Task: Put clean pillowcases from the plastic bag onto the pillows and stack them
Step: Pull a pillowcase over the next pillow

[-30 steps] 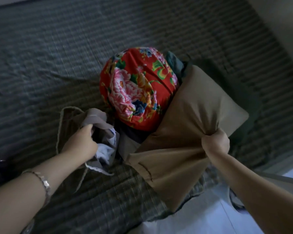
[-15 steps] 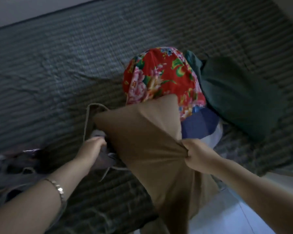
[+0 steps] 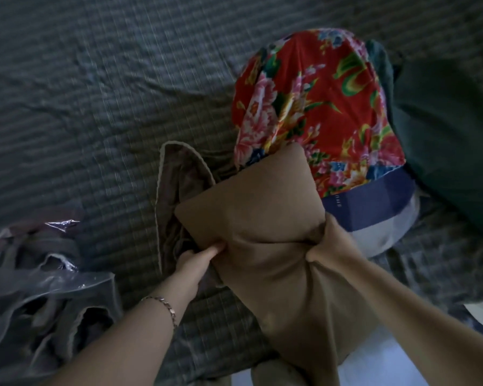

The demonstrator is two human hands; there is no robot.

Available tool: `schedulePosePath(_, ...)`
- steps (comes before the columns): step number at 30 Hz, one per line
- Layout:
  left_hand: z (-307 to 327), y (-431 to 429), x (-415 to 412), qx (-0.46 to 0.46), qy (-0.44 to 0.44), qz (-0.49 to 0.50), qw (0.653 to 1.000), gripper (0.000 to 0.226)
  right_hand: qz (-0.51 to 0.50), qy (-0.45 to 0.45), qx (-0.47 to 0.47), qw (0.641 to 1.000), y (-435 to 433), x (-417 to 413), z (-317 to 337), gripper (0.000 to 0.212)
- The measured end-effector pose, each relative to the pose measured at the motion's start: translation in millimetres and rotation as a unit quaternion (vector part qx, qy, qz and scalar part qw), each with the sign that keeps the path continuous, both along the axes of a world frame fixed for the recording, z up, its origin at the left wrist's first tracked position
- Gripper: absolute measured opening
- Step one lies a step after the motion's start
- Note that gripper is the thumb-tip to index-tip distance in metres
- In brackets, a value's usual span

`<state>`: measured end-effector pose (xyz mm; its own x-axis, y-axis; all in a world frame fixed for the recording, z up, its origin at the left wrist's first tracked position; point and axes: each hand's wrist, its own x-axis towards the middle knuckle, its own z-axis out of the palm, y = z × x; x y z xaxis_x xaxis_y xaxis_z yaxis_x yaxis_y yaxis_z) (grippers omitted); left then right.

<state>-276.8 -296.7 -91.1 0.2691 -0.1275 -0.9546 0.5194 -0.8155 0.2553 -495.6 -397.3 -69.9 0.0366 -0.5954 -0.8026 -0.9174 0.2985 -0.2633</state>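
Fingers of left hand (image 3: 195, 262) and right hand (image 3: 330, 244) grasp the brown pillow (image 3: 258, 201); floral pillow (image 3: 313, 107) just behind.

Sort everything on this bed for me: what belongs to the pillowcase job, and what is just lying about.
Job: tan pillow, gripped by the left hand and right hand; grey pillowcase partly under it; plastic bag with more cloth; floral pillow; dark green pillow.
Lying about: striped bedspread; bracelet on the left wrist.
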Motion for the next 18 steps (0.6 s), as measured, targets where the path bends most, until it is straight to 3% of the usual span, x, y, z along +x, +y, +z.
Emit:
schedulePosePath(1, 2, -4, 0, 0.002, -0.032, -0.009, 0.999, 0.065, 0.015, -0.023, -0.010, 1.000, 12, 11, 3, 0.097)
schedulePosePath(3, 1, -9, -2, 0.023, -0.117, -0.084, 0.989, 0.038, 0.029, -0.044, -0.031, 0.998, 43, 36, 14, 0.119)
schedulePosePath(5, 3, -12, -5, 0.036, -0.145, -0.145, 0.978, 0.031, 0.043, -0.032, -0.052, 0.997, 69, 61, 19, 0.143)
schedulePosePath(8, 12, -11, -9, 0.036, -0.151, -0.204, 0.967, 0.028, 0.023, 0.033, -0.055, 0.998, 81, 86, 12, 0.157)
schedulePosePath(13, 17, -12, -8, 0.032, -0.171, -0.280, 0.944, 0.023, 0.010, 0.084, -0.081, 0.993, 78, 98, -2, 0.153)
schedulePosePath(18, 21, -7, -16, 0.014, -0.161, -0.302, 0.940, 0.029, -0.057, 0.060, -0.138, 0.987, 84, 93, -13, 0.139)
